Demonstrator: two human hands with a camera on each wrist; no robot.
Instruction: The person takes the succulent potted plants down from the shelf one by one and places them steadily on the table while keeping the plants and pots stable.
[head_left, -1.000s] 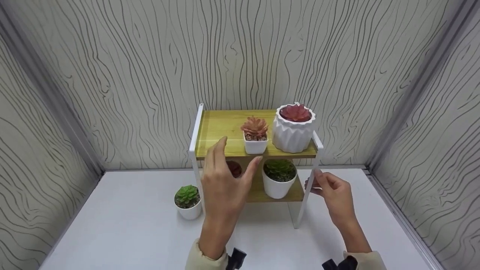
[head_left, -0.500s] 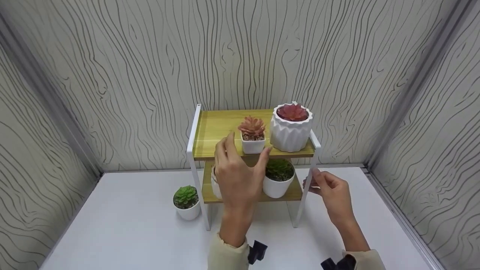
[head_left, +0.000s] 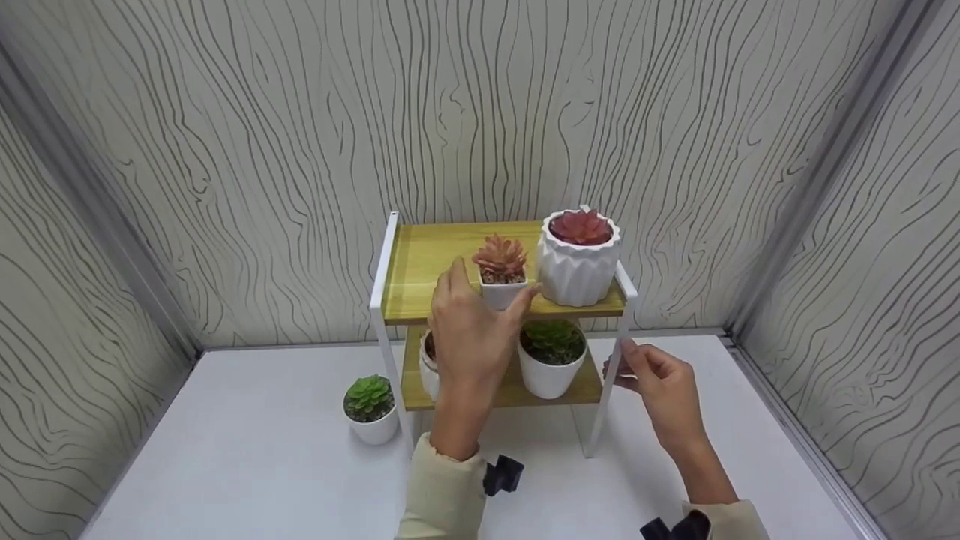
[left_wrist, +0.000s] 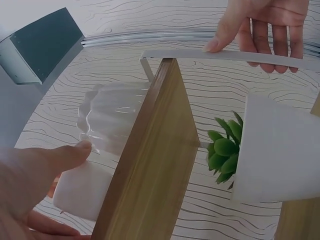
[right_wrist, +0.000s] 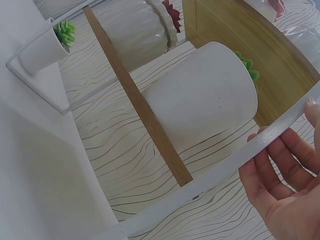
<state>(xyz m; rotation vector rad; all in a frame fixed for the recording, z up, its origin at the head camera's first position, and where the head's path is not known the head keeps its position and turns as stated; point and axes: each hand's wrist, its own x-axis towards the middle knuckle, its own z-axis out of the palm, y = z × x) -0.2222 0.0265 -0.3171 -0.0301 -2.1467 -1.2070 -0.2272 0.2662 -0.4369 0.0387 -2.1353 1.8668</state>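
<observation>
A small square white pot with an orange-pink artificial succulent [head_left: 499,259] sits near the front edge of the upper board of a two-tier plant shelf [head_left: 427,259]. My left hand [head_left: 469,337] reaches around this pot, thumb on its right side and fingers on its left. In the left wrist view, the thumb lies at the edge of the white pot [left_wrist: 84,192]. My right hand [head_left: 664,386] holds the shelf's white right-hand post [head_left: 619,349], thumb on one side and fingers on the other. Beside the small pot stands a ribbed white pot [head_left: 579,270] with a red succulent.
On the lower board are a white pot with a green succulent [head_left: 551,367] and another white pot [head_left: 429,366], partly hidden by my left hand. A small green potted succulent [head_left: 371,420] stands on the white table [head_left: 247,457], left of the shelf. Wood-patterned walls surround the table.
My left hand has moved right from the shelf's left part and come up around the small square pot, which keeps its place on the board. The right hand stays on the post.
</observation>
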